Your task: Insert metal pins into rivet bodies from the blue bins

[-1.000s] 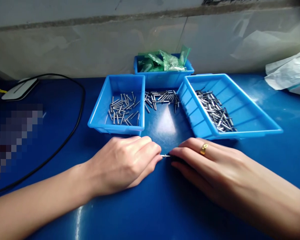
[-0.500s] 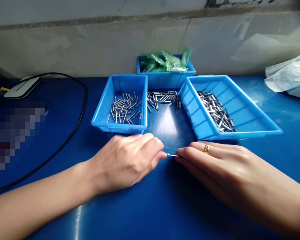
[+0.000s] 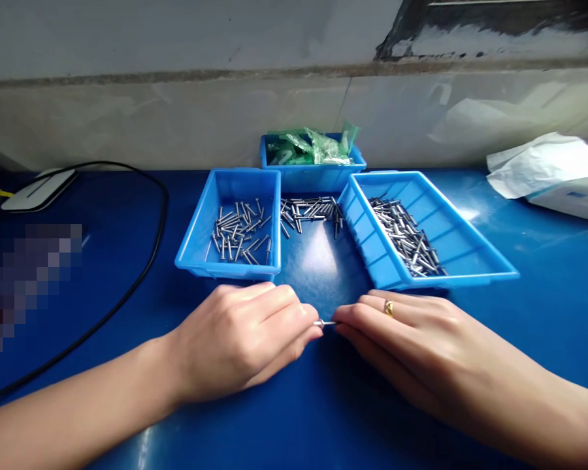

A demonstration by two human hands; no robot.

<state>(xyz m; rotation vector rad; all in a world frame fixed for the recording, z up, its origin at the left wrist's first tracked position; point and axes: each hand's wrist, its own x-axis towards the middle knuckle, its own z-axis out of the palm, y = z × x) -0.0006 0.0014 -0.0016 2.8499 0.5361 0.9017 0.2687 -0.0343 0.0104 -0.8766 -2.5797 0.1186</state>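
A thin metal pin [image 3: 328,322] with a small collar spans the gap between my fingertips, low over the blue table. My left hand [image 3: 247,339] pinches its left end. The right end is pinched by my right hand [image 3: 421,346], which wears a gold ring. Beyond my left hand is a blue bin [image 3: 228,269] with screws [image 3: 238,228]. A larger blue bin [image 3: 470,281] past my right hand holds many metal pins [image 3: 406,235]. More loose pins [image 3: 311,209] lie on the table [image 3: 313,261] between the two bins.
A third blue bin [image 3: 313,170] with green plastic bags [image 3: 318,147] stands against the wall. A black cable [image 3: 147,261] curves across the left side near a white flat device [image 3: 39,189]. White crumpled sheets [image 3: 534,163] lie at the back right.
The whole view has shifted, with the bins now lower in it. My left fingertips have come up against the pin's collared end, which showed bare before. My right hand keeps its pinch.
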